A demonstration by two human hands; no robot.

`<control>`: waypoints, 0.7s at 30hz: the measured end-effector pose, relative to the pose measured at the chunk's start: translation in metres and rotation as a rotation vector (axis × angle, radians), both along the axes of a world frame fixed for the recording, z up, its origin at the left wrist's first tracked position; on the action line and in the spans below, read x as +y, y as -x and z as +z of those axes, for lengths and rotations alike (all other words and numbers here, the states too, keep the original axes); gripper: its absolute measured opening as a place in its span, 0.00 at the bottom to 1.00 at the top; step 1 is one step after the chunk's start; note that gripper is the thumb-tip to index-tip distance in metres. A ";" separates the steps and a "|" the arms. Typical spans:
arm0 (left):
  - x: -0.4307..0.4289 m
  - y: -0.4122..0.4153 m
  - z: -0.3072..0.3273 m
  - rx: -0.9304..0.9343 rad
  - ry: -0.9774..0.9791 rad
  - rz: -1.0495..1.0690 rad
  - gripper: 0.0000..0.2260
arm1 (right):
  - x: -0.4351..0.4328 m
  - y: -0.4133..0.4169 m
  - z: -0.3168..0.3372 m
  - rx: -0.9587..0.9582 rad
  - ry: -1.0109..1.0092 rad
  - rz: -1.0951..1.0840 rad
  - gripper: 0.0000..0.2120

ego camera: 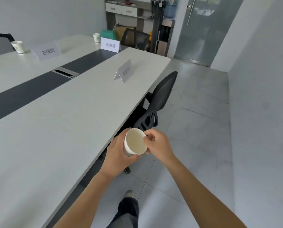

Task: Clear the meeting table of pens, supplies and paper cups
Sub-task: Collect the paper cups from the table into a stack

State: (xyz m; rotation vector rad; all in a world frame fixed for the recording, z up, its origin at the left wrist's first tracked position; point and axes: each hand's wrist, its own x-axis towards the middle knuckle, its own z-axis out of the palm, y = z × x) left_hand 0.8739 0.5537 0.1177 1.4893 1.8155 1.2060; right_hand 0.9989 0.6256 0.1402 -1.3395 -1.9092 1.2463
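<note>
I hold a white paper cup (135,142) beside the table's right edge, its empty inside facing me. My left hand (119,153) wraps around the cup's body from the left. My right hand (159,143) pinches the cup's rim at the right with thumb and fingers. Two more paper cups stand on the white meeting table (58,116): one at the far left (18,46), one at the far end (96,37). No pens or other supplies show on the table.
Three name cards stand on the table: one far left (47,51), one at the far end (110,44), one near the right edge (124,71). A black mesh chair (160,99) is tucked under the right edge. Tiled floor (203,129) stretches right toward a glass door (203,27).
</note>
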 end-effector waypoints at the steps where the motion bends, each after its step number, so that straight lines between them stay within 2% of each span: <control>1: 0.016 0.002 -0.003 0.003 -0.003 -0.006 0.39 | 0.015 0.001 -0.001 0.004 0.003 -0.010 0.07; 5: 0.086 0.021 -0.011 0.009 -0.009 -0.001 0.37 | 0.082 0.019 0.000 -0.008 -0.025 -0.025 0.07; 9: 0.162 0.042 -0.006 -0.002 -0.028 0.060 0.40 | 0.160 0.043 0.012 -0.012 -0.069 -0.028 0.06; 13: 0.233 0.059 -0.015 -0.014 0.019 0.099 0.38 | 0.230 0.045 0.019 0.002 -0.101 -0.130 0.06; 17: 0.288 0.070 -0.037 -0.062 0.189 0.225 0.30 | 0.289 0.022 0.013 0.022 -0.069 -0.321 0.06; 21: 0.335 0.084 -0.058 0.000 0.332 0.359 0.27 | 0.350 0.006 0.009 0.126 -0.053 -0.462 0.05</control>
